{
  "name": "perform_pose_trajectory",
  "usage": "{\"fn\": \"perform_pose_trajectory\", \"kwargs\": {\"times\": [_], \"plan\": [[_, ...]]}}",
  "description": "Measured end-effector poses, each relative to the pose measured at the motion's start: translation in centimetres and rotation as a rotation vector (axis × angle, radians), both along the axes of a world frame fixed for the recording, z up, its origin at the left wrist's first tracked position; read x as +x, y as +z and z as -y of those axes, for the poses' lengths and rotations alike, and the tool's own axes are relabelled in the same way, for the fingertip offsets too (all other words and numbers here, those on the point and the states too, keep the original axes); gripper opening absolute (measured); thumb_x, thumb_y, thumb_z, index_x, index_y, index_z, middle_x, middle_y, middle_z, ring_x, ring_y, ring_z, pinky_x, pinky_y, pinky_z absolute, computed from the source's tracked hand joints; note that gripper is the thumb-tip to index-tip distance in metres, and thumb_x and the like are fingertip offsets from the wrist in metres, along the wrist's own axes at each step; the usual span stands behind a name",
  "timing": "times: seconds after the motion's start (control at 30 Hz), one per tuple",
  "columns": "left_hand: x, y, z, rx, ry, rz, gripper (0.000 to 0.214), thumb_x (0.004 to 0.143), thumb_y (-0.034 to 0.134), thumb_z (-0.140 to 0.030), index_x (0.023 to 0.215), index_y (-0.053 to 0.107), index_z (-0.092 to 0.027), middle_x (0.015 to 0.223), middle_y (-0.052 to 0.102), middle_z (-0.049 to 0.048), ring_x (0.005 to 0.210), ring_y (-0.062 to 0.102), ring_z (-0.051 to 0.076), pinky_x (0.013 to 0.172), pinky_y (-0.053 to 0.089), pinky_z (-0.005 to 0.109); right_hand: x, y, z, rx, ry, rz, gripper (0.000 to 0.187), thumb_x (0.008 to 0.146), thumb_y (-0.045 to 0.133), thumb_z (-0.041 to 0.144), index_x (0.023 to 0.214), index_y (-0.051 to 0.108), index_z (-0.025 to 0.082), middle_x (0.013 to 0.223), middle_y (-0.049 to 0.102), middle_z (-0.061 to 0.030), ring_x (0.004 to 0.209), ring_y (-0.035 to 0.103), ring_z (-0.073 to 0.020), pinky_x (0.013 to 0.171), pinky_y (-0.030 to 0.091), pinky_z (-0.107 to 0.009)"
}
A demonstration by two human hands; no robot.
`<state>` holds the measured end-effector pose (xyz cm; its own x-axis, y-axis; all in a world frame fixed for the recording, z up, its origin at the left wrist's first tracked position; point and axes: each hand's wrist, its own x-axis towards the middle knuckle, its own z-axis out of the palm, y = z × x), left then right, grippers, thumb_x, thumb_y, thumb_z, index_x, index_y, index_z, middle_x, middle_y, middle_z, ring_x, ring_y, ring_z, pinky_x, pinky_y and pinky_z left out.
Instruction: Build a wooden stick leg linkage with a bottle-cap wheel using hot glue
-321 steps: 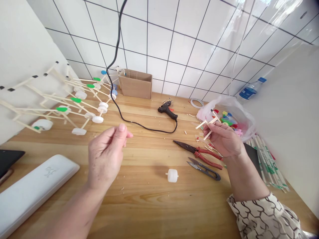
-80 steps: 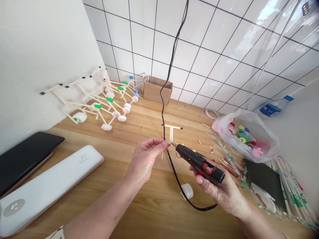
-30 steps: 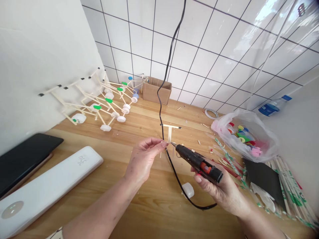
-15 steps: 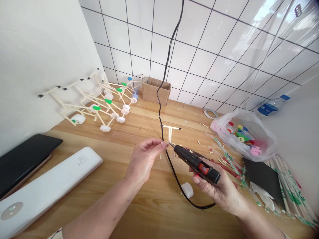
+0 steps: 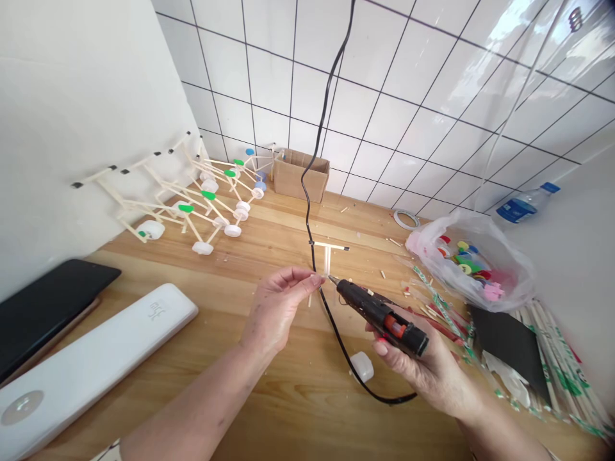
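Note:
Pinched in the fingertips of my left hand (image 5: 278,304) is a small frame of pale wooden sticks (image 5: 327,259). Its top crossbar has black tips, and its lower part is partly hidden by my fingers. My right hand (image 5: 425,365) is wrapped round a black glue gun (image 5: 379,314) with an orange-red part showing in its body. The gun's nozzle points left and is at, or very close to, the frame's lower end beside my left fingertips. Below the gun a white bottle cap (image 5: 361,367) lies on the wooden table (image 5: 298,410), beside the black cable (image 5: 336,333).
Several finished stick bicycles (image 5: 202,198) with cap wheels stand at the left. Nearby are a white power bank (image 5: 110,358), a black phone (image 5: 52,307) and a cardboard box (image 5: 302,176). A bag of caps (image 5: 473,256), tape roll (image 5: 406,219), bottle (image 5: 526,203) and wrapped sticks (image 5: 562,365) fill the right.
The glue gun in my right hand has shifted slightly to the right, its nozzle drawing back a little. My left hand and the stick frame stay almost still.

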<state>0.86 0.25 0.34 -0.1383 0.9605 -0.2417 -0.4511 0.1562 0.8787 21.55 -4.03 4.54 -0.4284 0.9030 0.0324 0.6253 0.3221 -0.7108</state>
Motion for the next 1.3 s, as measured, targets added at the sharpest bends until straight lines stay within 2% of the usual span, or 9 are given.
{"fn": "perform_pose_trajectory", "kwargs": {"times": [0.47,0.77,1.03,1.3], "plan": [[0.0,-0.1,0.0,0.006,-0.020,-0.012,0.012,0.056,0.080,-0.024,0.060,0.071,-0.018,0.063,0.071,0.0004,0.069,0.061,0.014,0.076,0.043,0.028,-0.1,0.1,0.0,0.008,0.020,0.036,0.023,0.088,0.053,0.039,0.091,0.061,0.017,0.084,0.065,-0.0063,0.078,0.062,-0.0201,0.066,0.053,-0.027],[-0.1,-0.1,-0.1,0.013,-0.012,0.005,0.012,0.056,0.080,-0.023,0.061,0.071,-0.018,0.064,0.073,0.0009,0.068,0.062,0.014,0.076,0.044,0.027,0.1,0.1,-0.1,-0.002,0.013,0.036,0.025,0.089,0.052,0.039,0.097,0.061,0.016,0.086,0.066,-0.0071,0.077,0.062,-0.0195,0.066,0.052,-0.027],[-0.3,0.0,-0.1,-0.014,0.000,0.083,0.013,0.056,0.079,-0.023,0.062,0.070,-0.016,0.062,0.072,0.0019,0.065,0.061,0.013,0.072,0.045,0.025,1.1,-0.8,0.1,0.019,-0.062,-0.042,0.025,0.088,0.054,0.041,0.095,0.061,0.018,0.085,0.067,-0.0076,0.075,0.063,-0.0202,0.063,0.052,-0.027],[-0.4,0.1,-0.3,-0.014,0.026,0.062,0.014,0.057,0.079,-0.023,0.064,0.070,-0.014,0.064,0.073,0.0032,0.066,0.061,0.013,0.070,0.044,0.024,0.5,0.0,0.0,-0.038,0.011,-0.017,0.026,0.088,0.053,0.039,0.097,0.060,0.016,0.087,0.066,-0.0080,0.078,0.063,-0.0208,0.066,0.052,-0.028]]}}
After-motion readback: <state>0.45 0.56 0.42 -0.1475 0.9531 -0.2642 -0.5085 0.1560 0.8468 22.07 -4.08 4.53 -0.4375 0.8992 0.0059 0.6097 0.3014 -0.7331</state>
